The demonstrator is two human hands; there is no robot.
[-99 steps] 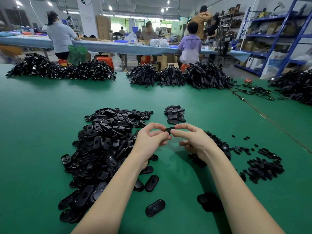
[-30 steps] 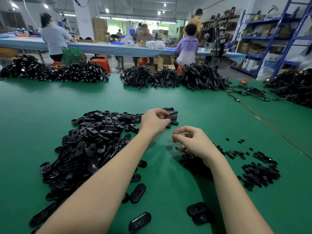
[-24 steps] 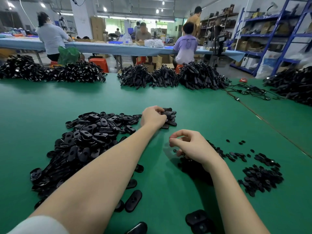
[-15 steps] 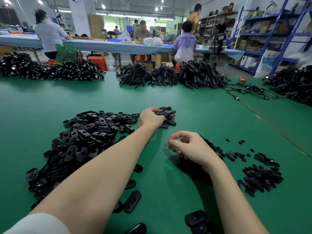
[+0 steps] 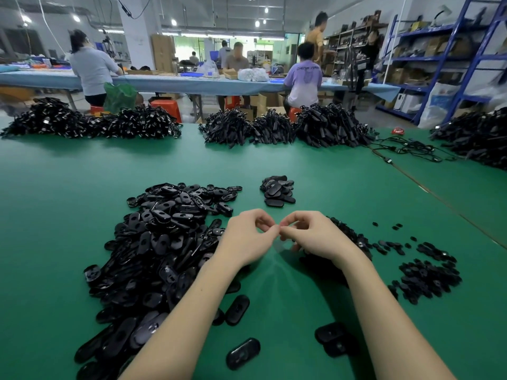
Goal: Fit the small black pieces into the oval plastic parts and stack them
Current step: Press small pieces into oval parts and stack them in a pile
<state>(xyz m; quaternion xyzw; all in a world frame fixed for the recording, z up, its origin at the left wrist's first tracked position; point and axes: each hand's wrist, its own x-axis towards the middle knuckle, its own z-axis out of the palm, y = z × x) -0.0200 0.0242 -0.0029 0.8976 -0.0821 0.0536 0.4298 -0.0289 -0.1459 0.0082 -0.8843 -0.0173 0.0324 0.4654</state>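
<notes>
A big heap of black oval plastic parts (image 5: 164,242) lies left of centre on the green table (image 5: 315,165). Beyond my hands sits a small stack of oval parts (image 5: 277,190). Small black pieces (image 5: 428,278) are scattered at the right, and more (image 5: 354,237) lie just behind my right wrist. My left hand (image 5: 247,239) and right hand (image 5: 315,237) hover above the table at centre. Each has its thumb and index finger curled into a pinch, and the fingertips of both hands touch. No black piece shows between the fingertips.
Loose oval parts (image 5: 237,309) (image 5: 242,353) (image 5: 334,338) lie near my forearms. Heaps of black corded items (image 5: 329,127) (image 5: 90,122) (image 5: 477,138) line the far edge, with loose cables (image 5: 406,146) at the right. People work at a table behind.
My left hand has let go of the small stack at the far centre and drawn back to meet my right hand's fingertips. The right hand has barely moved.
</notes>
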